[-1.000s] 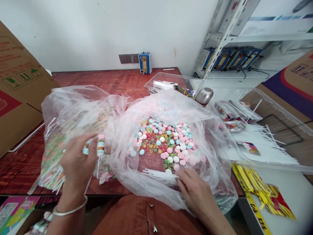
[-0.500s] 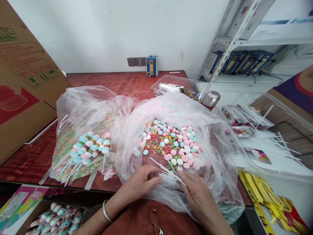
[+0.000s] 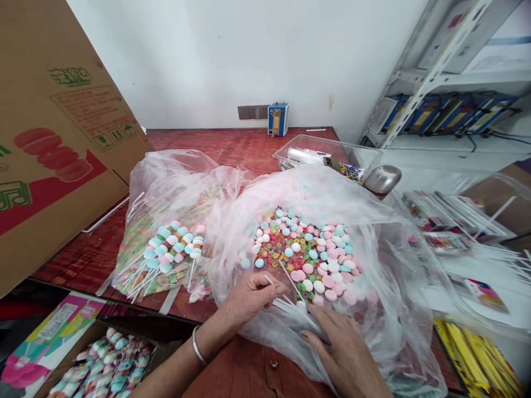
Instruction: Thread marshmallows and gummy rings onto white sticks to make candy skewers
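A clear plastic bag (image 3: 385, 260) lies spread on the red wooden table (image 3: 207, 145) with pastel candy discs and small coloured rings (image 3: 307, 251) in it. At its near edge lies a bundle of white sticks (image 3: 290, 304). My left hand (image 3: 251, 296) pinches one white stick at the bundle's left end. My right hand (image 3: 342, 348) rests over the bundle's right end, fingers curled on the sticks. To the left, finished candy skewers (image 3: 172, 249) lie on another plastic bag (image 3: 166, 188).
A large cardboard box (image 3: 53, 138) leans at the left. A carton of wrapped skewers (image 3: 103, 365) sits below the table edge. A clear tub (image 3: 323, 152) stands behind the bag. More white sticks and printed wrappers (image 3: 456, 221) fill a tray at right; yellow strips (image 3: 477, 359) lie near.
My left hand left the finished skewers, crossed to the stick bundle and pinched a stick. The view swung left. My right hand stayed on the sticks.
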Demonstrator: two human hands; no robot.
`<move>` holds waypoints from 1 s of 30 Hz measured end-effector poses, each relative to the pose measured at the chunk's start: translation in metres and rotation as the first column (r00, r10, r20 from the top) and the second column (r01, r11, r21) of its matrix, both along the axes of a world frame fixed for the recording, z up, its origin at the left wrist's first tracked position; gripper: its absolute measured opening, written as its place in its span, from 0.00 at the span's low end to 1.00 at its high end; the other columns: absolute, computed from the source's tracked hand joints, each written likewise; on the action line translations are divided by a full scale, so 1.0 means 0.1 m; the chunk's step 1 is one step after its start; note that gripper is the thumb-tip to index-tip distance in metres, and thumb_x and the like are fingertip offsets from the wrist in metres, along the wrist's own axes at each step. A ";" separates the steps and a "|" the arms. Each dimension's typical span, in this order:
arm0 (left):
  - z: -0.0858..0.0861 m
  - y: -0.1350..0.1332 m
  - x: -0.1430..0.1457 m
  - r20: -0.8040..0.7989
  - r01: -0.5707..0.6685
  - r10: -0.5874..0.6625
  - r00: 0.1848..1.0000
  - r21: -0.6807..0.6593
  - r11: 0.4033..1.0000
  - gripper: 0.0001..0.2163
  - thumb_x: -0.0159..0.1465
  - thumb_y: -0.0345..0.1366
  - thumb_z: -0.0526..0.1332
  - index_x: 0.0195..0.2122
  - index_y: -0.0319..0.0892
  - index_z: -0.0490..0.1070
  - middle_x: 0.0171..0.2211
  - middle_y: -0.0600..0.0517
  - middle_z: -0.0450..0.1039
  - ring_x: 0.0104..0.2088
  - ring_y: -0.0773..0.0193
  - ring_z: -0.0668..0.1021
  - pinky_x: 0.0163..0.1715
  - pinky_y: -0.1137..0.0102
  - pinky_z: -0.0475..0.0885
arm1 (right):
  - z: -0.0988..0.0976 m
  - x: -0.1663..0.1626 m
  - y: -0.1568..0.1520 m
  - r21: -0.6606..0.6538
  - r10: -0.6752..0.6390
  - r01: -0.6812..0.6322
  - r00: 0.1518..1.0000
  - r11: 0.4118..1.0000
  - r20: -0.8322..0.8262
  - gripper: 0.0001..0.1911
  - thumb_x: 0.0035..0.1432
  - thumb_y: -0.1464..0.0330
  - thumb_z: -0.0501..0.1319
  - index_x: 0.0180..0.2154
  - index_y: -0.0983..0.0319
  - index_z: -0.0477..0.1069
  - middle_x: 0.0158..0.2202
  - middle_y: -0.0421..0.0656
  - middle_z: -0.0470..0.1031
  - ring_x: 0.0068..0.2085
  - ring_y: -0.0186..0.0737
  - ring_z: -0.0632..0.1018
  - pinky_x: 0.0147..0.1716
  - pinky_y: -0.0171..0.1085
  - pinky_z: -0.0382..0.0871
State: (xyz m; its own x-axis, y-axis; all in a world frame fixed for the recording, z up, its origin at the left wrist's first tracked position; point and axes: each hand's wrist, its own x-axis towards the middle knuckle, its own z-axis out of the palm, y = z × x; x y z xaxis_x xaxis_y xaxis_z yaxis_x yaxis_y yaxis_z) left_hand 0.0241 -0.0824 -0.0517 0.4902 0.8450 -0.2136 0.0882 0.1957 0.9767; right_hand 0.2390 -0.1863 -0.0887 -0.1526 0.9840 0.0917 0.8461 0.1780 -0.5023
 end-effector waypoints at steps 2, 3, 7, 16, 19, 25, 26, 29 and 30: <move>0.03 0.01 -0.06 -0.025 0.041 -0.041 0.999 -0.014 0.999 0.18 0.59 0.49 0.65 0.25 0.37 0.73 0.20 0.55 0.66 0.22 0.71 0.67 0.24 0.74 0.60 | 0.10 -0.03 0.07 -0.096 -0.015 0.007 0.996 0.995 -0.092 0.17 0.66 0.61 0.55 0.52 0.60 0.72 0.50 0.47 0.78 0.50 0.47 0.77 0.48 0.43 0.67; 0.03 0.01 -0.09 -0.036 0.051 -0.052 0.998 -0.029 0.998 0.17 0.59 0.49 0.64 0.26 0.37 0.73 0.20 0.56 0.66 0.22 0.70 0.67 0.25 0.74 0.61 | 0.15 -0.05 0.11 -0.144 -0.036 0.017 0.991 0.989 -0.131 0.16 0.68 0.62 0.52 0.50 0.59 0.73 0.48 0.45 0.79 0.48 0.45 0.78 0.46 0.42 0.67; -0.04 0.00 -0.19 -0.114 0.013 -0.022 0.993 -0.081 0.997 0.15 0.58 0.48 0.64 0.30 0.38 0.70 0.19 0.57 0.66 0.20 0.70 0.69 0.23 0.74 0.61 | 0.26 -0.20 0.36 -0.207 -0.110 0.092 0.991 0.974 -0.075 0.14 0.69 0.66 0.51 0.38 0.59 0.75 0.37 0.43 0.78 0.39 0.44 0.77 0.40 0.40 0.65; -0.16 -0.10 -0.41 -0.271 -0.020 -0.023 0.962 -0.156 0.988 0.15 0.57 0.48 0.63 0.33 0.41 0.66 0.17 0.60 0.63 0.18 0.69 0.67 0.19 0.75 0.59 | 0.15 -0.46 0.54 -0.138 0.065 -0.043 0.984 0.989 0.164 0.07 0.61 0.74 0.59 0.31 0.60 0.74 0.35 0.44 0.75 0.38 0.45 0.75 0.38 0.40 0.63; -0.17 -0.12 -0.40 -0.337 -0.110 0.066 0.939 -0.113 0.987 0.18 0.57 0.49 0.62 0.40 0.41 0.65 0.20 0.60 0.64 0.18 0.68 0.67 0.19 0.73 0.60 | 0.12 -0.36 0.52 -0.151 0.009 -0.018 0.998 0.988 -0.063 0.09 0.63 0.73 0.56 0.32 0.59 0.73 0.34 0.42 0.74 0.38 0.42 0.75 0.37 0.37 0.64; 0.01 -0.10 -0.28 -0.534 -0.162 0.334 0.777 0.343 0.925 0.23 0.59 0.42 0.63 0.54 0.41 0.67 0.22 0.58 0.67 0.24 0.65 0.70 0.27 0.71 0.62 | 0.20 -0.26 0.42 -0.064 -0.080 0.063 0.945 0.996 -0.316 0.09 0.63 0.71 0.55 0.32 0.59 0.71 0.33 0.41 0.73 0.36 0.40 0.74 0.36 0.35 0.64; 0.05 -0.09 -0.26 -0.522 -0.146 0.314 0.793 0.338 0.930 0.20 0.59 0.42 0.63 0.52 0.41 0.69 0.23 0.57 0.68 0.24 0.65 0.70 0.27 0.70 0.63 | 0.21 -0.27 0.40 -0.043 -0.080 0.069 0.939 0.997 -0.334 0.09 0.64 0.70 0.55 0.32 0.59 0.71 0.33 0.41 0.73 0.36 0.40 0.74 0.36 0.35 0.64; 0.13 -0.07 -0.17 -0.436 -0.119 0.241 0.867 0.288 0.950 0.13 0.59 0.40 0.63 0.43 0.40 0.75 0.26 0.54 0.72 0.27 0.65 0.72 0.28 0.71 0.64 | 0.23 -0.28 0.38 0.002 -0.066 0.071 0.927 0.997 -0.369 0.09 0.66 0.67 0.55 0.34 0.58 0.71 0.33 0.40 0.72 0.36 0.39 0.74 0.36 0.34 0.65; 0.14 -0.06 -0.14 -0.393 -0.120 0.221 0.893 0.265 0.957 0.13 0.59 0.40 0.64 0.42 0.40 0.75 0.27 0.54 0.73 0.28 0.65 0.72 0.29 0.71 0.65 | 0.23 -0.29 0.38 0.008 -0.062 0.070 0.926 0.997 -0.373 0.09 0.66 0.67 0.55 0.34 0.58 0.71 0.33 0.40 0.72 0.36 0.39 0.74 0.36 0.34 0.65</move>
State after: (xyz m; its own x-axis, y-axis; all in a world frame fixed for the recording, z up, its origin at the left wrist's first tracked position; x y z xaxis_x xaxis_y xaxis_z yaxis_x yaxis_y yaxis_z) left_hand 0.0101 -0.0887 -0.0375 0.2439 0.9571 -0.1565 0.4792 0.0214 0.8774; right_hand 0.2103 -0.1485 -0.0658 -0.0381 0.9879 0.1500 0.6089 0.1420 -0.7805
